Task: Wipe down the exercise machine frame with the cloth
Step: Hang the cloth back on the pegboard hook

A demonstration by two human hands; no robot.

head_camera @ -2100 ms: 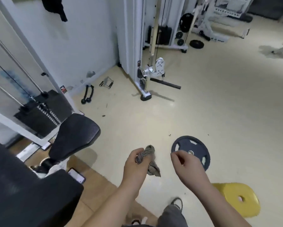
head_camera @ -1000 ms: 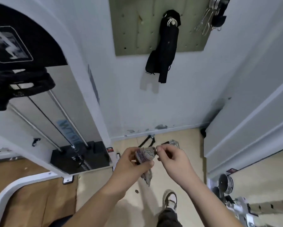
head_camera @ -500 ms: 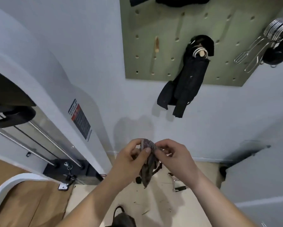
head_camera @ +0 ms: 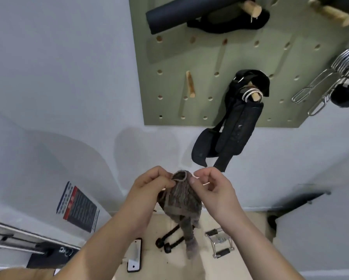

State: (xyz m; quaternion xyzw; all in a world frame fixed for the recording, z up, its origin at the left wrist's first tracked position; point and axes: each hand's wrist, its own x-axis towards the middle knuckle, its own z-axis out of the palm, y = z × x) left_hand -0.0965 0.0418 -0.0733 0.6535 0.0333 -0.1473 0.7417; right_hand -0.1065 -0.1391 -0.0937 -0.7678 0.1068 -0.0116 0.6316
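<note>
The grey-brown striped cloth [head_camera: 181, 201] hung bunched, its hem pinched by curled fingers of the left hand [head_camera: 149, 188] and right hand [head_camera: 214, 190]; spread flat, it would probably wipe better.

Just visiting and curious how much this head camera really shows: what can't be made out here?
Machine frame: head view, cut off by the left and bottom edges.
Warning label: head view, print too small to read.
Right hand: thumb at the cloth edge; actual pinch unclear, blurred.
Cloth's left edge: hidden under the left hand.
Black roll on the pegboard: cut by the top edge.
</note>
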